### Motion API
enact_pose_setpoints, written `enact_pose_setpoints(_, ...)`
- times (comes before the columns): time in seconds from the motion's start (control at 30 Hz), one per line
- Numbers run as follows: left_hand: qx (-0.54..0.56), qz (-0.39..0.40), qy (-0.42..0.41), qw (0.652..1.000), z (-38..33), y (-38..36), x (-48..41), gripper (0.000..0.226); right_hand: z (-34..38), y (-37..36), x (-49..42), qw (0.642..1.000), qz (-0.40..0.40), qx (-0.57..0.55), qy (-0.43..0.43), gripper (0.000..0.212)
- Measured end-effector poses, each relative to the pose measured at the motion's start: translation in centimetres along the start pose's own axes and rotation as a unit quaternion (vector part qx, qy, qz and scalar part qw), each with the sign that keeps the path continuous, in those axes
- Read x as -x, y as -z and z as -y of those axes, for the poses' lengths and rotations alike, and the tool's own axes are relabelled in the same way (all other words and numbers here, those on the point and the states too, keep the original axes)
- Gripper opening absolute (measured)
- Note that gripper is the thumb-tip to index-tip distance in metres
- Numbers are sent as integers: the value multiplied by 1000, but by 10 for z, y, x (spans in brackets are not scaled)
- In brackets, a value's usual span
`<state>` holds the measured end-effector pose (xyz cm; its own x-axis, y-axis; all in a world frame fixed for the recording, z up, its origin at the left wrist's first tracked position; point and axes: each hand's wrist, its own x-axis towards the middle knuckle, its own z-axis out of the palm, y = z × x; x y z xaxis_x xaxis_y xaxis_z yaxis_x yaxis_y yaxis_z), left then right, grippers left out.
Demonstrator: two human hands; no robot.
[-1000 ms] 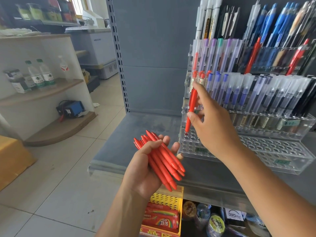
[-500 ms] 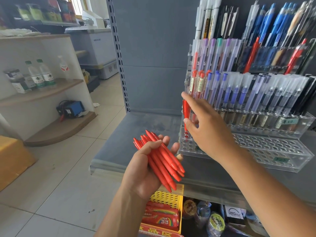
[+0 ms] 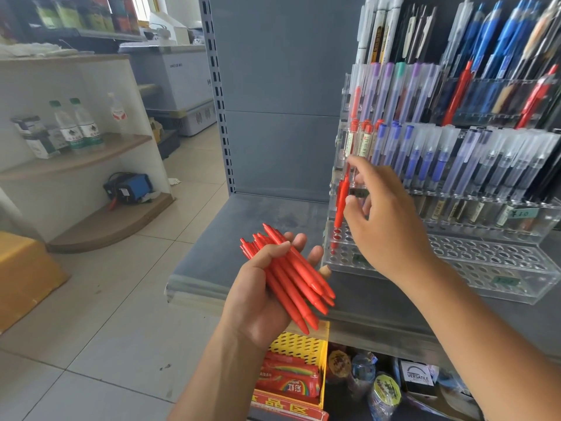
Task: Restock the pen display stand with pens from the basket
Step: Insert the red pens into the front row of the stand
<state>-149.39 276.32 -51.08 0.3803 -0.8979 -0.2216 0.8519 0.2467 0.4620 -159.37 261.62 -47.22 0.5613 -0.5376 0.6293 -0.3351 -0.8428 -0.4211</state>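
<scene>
Seating red pen [image 3: 341, 205] in stand [image 3: 485, 262] beside spread right hand [image 3: 391, 232] fingers [image 3: 361, 165], grip unclear. Next: pluck another from bundle [image 3: 291, 278] clutched in left hand [image 3: 258, 302].

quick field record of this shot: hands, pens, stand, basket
display stand: clear, tiered; front row mostly open holes
left hand: grips a bundle of red pens
right hand: at the display stand's left end, fingertips against a single red pen; grip unclear
single red pen: tilted, tip in a front-row hole
basket: yellow, below the shelf edge
</scene>
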Motion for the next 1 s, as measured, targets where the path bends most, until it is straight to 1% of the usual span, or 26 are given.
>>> enact_pose_setpoints(0.07,-1,-1,0,1000,0,0,1,46,12,2,3,999,-20,-19,19,42)
enact_pose_setpoints(0.1,-1,-2,0,1000,-1,0,1,49,18,2,6,999,-7,-40,23,37)
enact_pose_setpoints(0.17,-5,-3,3,1000,-1,-1,2,46,32,1,10,993,74,-94,-3,25)
enact_pose_setpoints(0.2,-16,-5,5,1000,-1,-1,3,38,38,0,12,986,129,-108,-21,22)
enact_pose_setpoints(0.27,-44,-16,7,999,-1,-2,5,26,46,-2,16,972,218,-78,-34,22)
enact_pose_setpoints(0.3,-53,-22,7,998,-1,-1,6,25,48,-3,18,968,244,-55,-32,24)
enact_pose_setpoints(0.37,-56,-29,4,998,-1,1,6,28,50,-3,19,963,268,-27,-30,28)
enact_pose_setpoints(0.4,-53,-32,2,998,-1,2,6,30,50,-3,18,960,276,-29,-36,27)
enact_pose_setpoints(0.47,-44,-39,5,998,-1,4,5,37,48,-2,16,951,303,-32,-48,24)
enact_pose_setpoints(0.53,-34,-37,15,999,-1,4,4,33,46,-1,14,943,331,5,-36,18)
enact_pose_setpoints(0.6,-37,-34,23,998,0,3,4,26,45,-2,13,943,330,37,-19,12)
enact_pose_setpoints(0.67,-37,-35,25,998,0,2,5,25,44,-3,13,950,311,30,-20,13)
enact_pose_setpoints(0.73,-27,-30,19,999,-1,0,5,26,45,-3,13,959,280,-6,-29,11)
enact_pose_setpoints(0.8,-7,-25,9,1000,-1,0,4,33,44,-1,12,963,242,-94,-70,5)
enact_pose_setpoints(0.83,7,-20,6,1000,0,1,3,34,43,1,10,958,226,-148,-96,9)
enact_pose_setpoints(0.87,17,-15,7,1000,0,1,3,33,41,5,8,954,212,-183,-108,18)
enact_pose_setpoints(1.0,5,-19,10,1000,-1,3,3,34,31,22,0,966,158,-189,-75,76)
